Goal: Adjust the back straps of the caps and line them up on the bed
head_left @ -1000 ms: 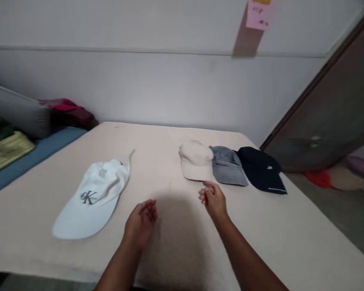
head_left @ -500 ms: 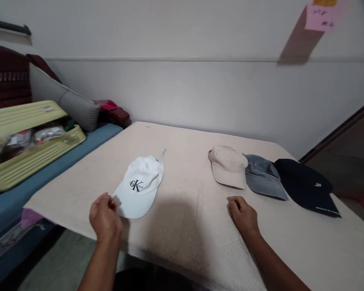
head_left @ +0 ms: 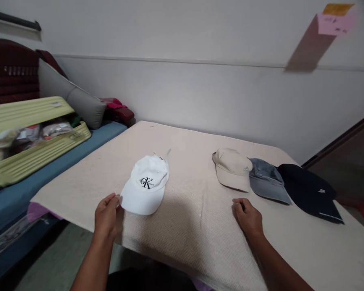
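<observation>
A white baseball cap point(head_left: 148, 178) with a black monogram lies on the cloth-covered table point(head_left: 182, 141), its brim towards me. My left hand point(head_left: 106, 216) is closed at the left edge of that brim, fingertips pinching its rim; the exact contact is small. On the right, my right hand point(head_left: 248, 216) rests loosely curled over the table with nothing in it. Just beyond it lies a beige cap point(head_left: 232, 165). Beside that cap comes a grey-blue cap point(head_left: 268, 182), then a dark navy cap point(head_left: 309, 192) furthest right. These three sit in a row, touching or overlapping.
A white wall point(head_left: 176, 89) stands behind the table, with a pink note point(head_left: 333, 25) stuck on it. To the left, an open yellow-green case point(head_left: 33, 141) holding plastic-wrapped things lies on a blue bed point(head_left: 109, 129). A grey cushion point(head_left: 75, 97) leans behind it.
The white cap has turned slightly, its brim now facing me more squarely, with my left hand at its edge. The whole view has shifted a little; my right hand keeps its curled pose.
</observation>
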`<action>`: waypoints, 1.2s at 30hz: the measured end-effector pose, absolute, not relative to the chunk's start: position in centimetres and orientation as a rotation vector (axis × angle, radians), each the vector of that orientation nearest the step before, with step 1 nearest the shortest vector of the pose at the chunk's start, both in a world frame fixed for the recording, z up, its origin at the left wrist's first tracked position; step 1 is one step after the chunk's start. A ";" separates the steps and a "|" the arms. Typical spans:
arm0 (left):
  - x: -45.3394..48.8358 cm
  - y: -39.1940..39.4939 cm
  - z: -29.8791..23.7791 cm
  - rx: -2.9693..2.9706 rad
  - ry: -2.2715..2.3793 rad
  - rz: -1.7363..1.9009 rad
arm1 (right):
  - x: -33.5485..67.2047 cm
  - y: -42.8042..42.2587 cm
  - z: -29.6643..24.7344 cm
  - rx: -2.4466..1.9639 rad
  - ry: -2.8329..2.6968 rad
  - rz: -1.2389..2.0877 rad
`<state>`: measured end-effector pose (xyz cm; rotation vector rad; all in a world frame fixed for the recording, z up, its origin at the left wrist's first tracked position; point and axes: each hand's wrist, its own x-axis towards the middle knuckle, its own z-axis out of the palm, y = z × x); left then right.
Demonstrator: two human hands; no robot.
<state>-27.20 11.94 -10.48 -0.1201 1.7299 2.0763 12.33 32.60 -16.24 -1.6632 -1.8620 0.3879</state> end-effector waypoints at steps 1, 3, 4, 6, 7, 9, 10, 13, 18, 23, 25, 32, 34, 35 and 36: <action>-27.2 11.9 -10.6 -0.146 1.715 2.088 | 12.3 32.6 -16.3 -1.655 -1.863 0.388; -27.1 11.8 -10.8 -0.183 1.671 2.091 | 12.4 32.6 -16.3 -1.643 -1.864 0.385; -26.9 11.6 -10.9 -0.192 1.646 2.081 | 12.4 32.7 -16.3 -1.640 -1.865 0.380; -26.2 11.0 -11.2 -0.208 1.605 2.055 | 12.3 32.7 -16.3 -1.636 -1.866 0.365; -25.6 10.6 -11.3 -0.221 1.594 2.047 | 12.3 32.7 -16.2 -1.635 -1.869 0.360; -24.4 9.8 -11.5 -0.232 1.557 2.018 | 12.3 32.6 -16.1 -1.637 -1.872 0.360; -23.7 9.5 -11.6 -0.223 1.525 1.990 | 12.3 32.6 -16.1 -1.638 -1.870 0.362; -22.2 8.9 -11.7 -0.162 1.423 1.884 | 12.2 32.6 -16.1 -1.633 -1.865 0.363; -21.3 9.7 -11.9 -0.121 1.418 1.912 | 12.3 32.5 -16.3 -1.642 -1.844 0.381; -21.3 10.9 -12.4 -0.153 1.406 1.986 | 12.4 32.6 -16.4 -1.638 -1.866 0.357; -21.3 11.3 -12.3 -0.135 1.379 1.977 | 12.4 32.7 -16.4 -1.644 -1.868 0.346; -21.1 11.5 -10.8 -0.068 1.308 2.138 | 12.4 32.8 -16.7 -1.647 -1.853 0.387; -20.7 11.4 -10.0 0.014 1.202 2.255 | 12.4 32.8 -16.7 -1.632 -1.839 0.405; -20.4 11.5 -9.5 0.058 1.139 2.275 | 12.4 32.8 -16.6 -1.627 -1.831 0.413; -20.0 11.6 -9.1 0.090 1.078 2.263 | 12.4 32.8 -16.6 -1.624 -1.822 0.420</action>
